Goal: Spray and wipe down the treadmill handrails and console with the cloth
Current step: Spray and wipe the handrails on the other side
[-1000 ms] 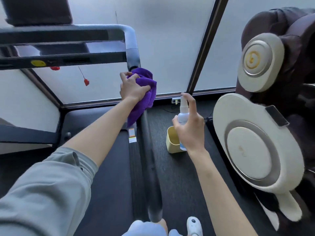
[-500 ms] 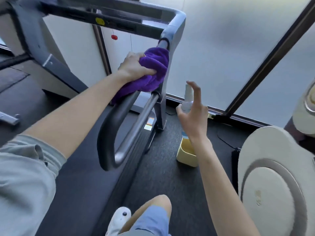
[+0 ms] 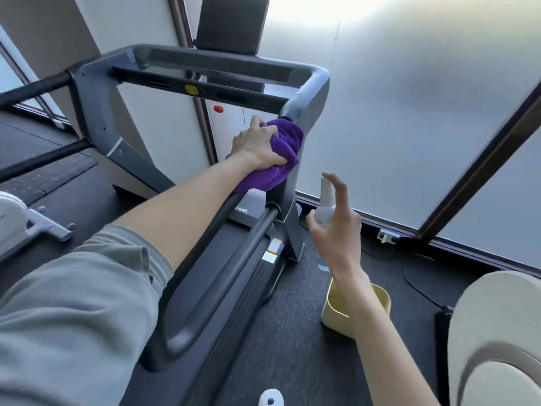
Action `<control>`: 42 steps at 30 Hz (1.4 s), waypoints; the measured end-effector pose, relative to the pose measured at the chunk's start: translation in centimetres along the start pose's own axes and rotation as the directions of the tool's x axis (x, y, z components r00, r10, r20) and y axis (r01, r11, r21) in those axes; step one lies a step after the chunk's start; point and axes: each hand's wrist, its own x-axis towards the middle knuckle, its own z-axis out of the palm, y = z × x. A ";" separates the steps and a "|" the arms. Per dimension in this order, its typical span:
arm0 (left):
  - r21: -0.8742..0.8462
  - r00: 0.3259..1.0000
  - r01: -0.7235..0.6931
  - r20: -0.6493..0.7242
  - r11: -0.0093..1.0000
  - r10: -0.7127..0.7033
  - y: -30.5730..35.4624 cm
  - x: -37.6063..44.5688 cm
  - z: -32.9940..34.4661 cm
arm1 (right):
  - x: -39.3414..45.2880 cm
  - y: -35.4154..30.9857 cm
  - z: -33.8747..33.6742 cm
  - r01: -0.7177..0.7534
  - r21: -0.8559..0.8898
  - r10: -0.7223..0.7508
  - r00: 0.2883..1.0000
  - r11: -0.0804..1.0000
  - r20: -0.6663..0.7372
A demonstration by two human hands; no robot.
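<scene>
My left hand [image 3: 256,143] grips a bunched purple cloth [image 3: 278,159] against the top of the treadmill's right handrail [image 3: 210,253], just below the grey corner of the console frame [image 3: 310,95]. The dark handrail loops down toward me. My right hand [image 3: 336,230] holds a small white spray bottle [image 3: 325,208] upright to the right of the upright post, with the index finger raised above the nozzle. The console bar [image 3: 205,71] with a yellow sticker spans the top, and a dark screen [image 3: 231,23] stands above it.
A pale yellow container [image 3: 336,312] stands on the dark floor under my right forearm. A large beige round machine [image 3: 497,347] fills the lower right. Frosted glass panels with dark frames run behind. Another machine's white part [image 3: 11,218] is at the left edge. My white shoe [image 3: 270,398] shows at the bottom.
The view has swung left and up, showing more of the console. My left hand stays on the cloth at the rail's top. My right hand with the bottle has risen slightly.
</scene>
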 end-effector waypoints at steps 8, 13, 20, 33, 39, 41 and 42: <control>-0.215 0.993 0.096 -0.050 0.972 -0.109 -0.2 4.1 0.6 | 3.6 1.4 0.2 0.021 0.019 -0.022 0.998 1.000 0.064; -0.032 0.989 0.124 -0.072 0.992 -0.126 0.1 2.5 0.9 | 4.5 1.1 0.6 0.074 0.083 -0.089 0.976 0.994 0.197; 0.027 0.960 0.257 -0.119 0.966 -0.252 -0.3 -3.4 -0.2 | 4.8 1.3 -0.2 0.144 0.160 -0.190 0.924 0.977 0.332; -0.121 0.810 0.460 -0.349 0.880 -0.471 -4.0 -25.8 -3.0 | 0.2 -2.0 2.0 0.166 0.288 -0.264 0.900 0.943 0.348; -0.251 0.675 0.426 -0.552 0.869 -0.490 -3.4 -29.4 -1.3 | -1.9 -3.4 3.2 0.135 0.344 -0.256 0.906 0.929 0.336; -0.161 0.712 0.419 -0.552 0.894 -0.434 -3.3 -27.2 -1.6 | -2.3 -3.5 3.3 0.148 0.344 -0.267 0.905 0.927 0.331; -0.097 0.741 0.415 -0.540 0.905 -0.398 -3.3 -25.8 -1.6 | -2.4 -3.5 3.2 0.156 0.337 -0.271 0.905 0.928 0.327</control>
